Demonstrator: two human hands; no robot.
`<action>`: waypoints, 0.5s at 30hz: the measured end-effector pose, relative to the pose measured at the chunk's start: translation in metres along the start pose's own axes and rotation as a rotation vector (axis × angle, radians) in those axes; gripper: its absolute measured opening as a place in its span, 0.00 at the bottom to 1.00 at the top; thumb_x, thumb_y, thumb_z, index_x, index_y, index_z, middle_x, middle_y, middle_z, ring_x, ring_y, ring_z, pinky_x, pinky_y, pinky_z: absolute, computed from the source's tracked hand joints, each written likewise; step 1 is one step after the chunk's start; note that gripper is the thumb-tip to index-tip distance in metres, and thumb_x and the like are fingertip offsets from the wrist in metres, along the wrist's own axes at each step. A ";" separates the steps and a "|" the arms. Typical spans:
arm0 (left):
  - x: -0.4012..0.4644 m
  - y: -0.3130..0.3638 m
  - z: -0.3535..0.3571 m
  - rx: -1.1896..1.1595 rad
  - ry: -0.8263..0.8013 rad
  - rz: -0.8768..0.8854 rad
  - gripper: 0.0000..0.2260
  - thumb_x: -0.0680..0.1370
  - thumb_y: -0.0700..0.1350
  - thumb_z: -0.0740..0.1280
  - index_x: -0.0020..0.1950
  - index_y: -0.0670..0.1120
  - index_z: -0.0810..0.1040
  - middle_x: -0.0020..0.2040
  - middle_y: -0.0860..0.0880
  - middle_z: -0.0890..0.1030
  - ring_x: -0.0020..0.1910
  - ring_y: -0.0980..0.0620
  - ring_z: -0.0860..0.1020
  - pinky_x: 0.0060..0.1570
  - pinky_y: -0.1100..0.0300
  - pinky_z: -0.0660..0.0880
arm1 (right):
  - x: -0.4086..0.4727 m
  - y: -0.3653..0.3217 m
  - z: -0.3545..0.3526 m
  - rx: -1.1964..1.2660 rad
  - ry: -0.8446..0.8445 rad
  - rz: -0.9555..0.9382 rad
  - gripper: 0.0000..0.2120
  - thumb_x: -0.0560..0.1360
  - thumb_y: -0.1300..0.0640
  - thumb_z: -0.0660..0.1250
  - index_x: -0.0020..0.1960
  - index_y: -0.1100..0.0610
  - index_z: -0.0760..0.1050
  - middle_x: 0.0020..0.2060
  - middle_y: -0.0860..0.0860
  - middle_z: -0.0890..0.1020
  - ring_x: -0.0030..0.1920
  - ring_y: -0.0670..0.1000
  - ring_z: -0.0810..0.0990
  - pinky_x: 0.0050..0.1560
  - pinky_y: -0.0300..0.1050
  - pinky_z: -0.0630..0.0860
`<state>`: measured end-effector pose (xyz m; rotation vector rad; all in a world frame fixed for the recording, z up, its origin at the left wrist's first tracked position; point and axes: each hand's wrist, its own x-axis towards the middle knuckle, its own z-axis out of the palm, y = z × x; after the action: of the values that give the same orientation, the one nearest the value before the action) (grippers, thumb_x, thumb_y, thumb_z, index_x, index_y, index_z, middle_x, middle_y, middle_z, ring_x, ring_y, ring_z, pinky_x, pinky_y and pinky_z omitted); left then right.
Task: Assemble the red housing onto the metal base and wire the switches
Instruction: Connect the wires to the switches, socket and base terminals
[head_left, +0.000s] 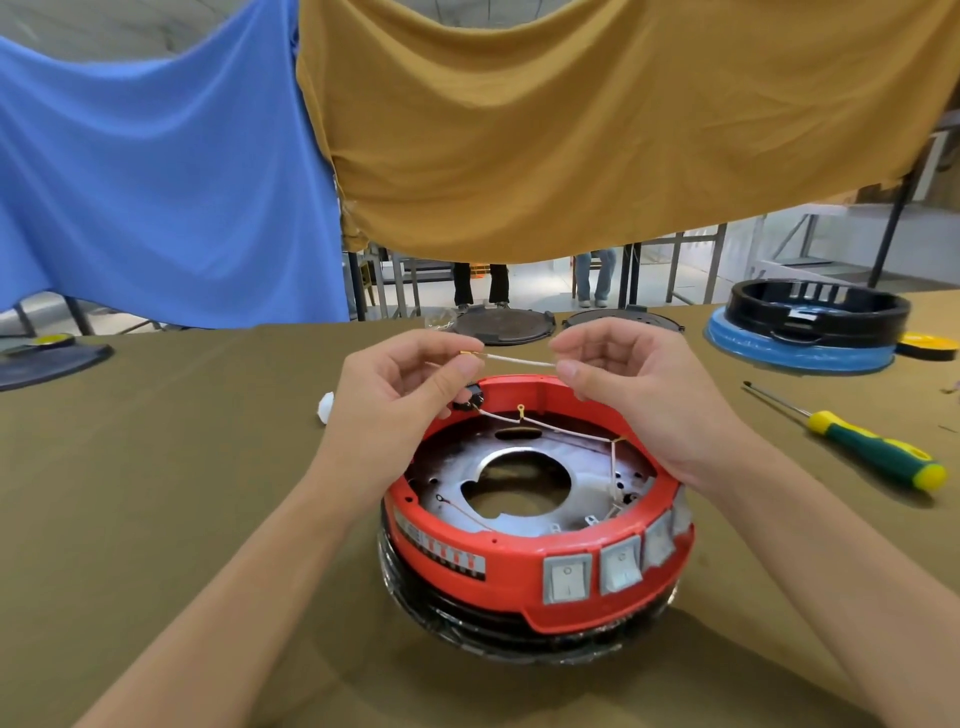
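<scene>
The red housing (519, 571) sits on the metal base (452, 488), on a black wrapped ring at the table's middle. Several grey rocker switches (566, 577) line its front right wall. Thin white wires (550, 427) with ring terminals run across the inside. Above the housing's far rim, my left hand (400, 384) pinches one end of a short white wire (519, 360), by its yellow terminal. My right hand (639, 384) pinches the other end. The wire is stretched level between them.
A green-and-yellow screwdriver (862, 441) lies to the right. A black housing on a blue ring (810, 332) stands at the back right. Two dark round plates (504, 325) lie at the table's far edge. A white scrap (326, 408) lies left of my left hand.
</scene>
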<state>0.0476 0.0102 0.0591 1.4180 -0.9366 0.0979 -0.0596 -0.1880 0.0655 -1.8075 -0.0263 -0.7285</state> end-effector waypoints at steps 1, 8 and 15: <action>0.000 -0.001 0.000 -0.013 0.020 -0.016 0.09 0.74 0.47 0.72 0.52 0.47 0.85 0.41 0.47 0.86 0.38 0.56 0.81 0.39 0.67 0.77 | 0.000 0.001 -0.001 0.017 0.001 -0.007 0.09 0.74 0.65 0.73 0.51 0.54 0.83 0.44 0.48 0.86 0.46 0.46 0.83 0.49 0.36 0.79; 0.002 -0.006 -0.001 -0.045 0.128 -0.060 0.07 0.76 0.47 0.71 0.49 0.45 0.85 0.42 0.49 0.86 0.35 0.59 0.79 0.36 0.67 0.77 | -0.002 0.001 -0.002 0.110 0.081 -0.015 0.12 0.72 0.68 0.73 0.53 0.57 0.82 0.47 0.51 0.86 0.50 0.50 0.85 0.52 0.40 0.81; 0.000 -0.003 0.001 -0.055 0.167 -0.073 0.09 0.72 0.50 0.72 0.49 0.47 0.85 0.42 0.49 0.87 0.34 0.58 0.79 0.36 0.67 0.77 | -0.005 -0.002 -0.002 0.142 0.106 -0.049 0.14 0.70 0.67 0.76 0.54 0.57 0.81 0.47 0.51 0.86 0.49 0.49 0.85 0.51 0.38 0.80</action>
<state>0.0490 0.0087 0.0569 1.3690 -0.7442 0.1328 -0.0649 -0.1871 0.0649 -1.6365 -0.0510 -0.8355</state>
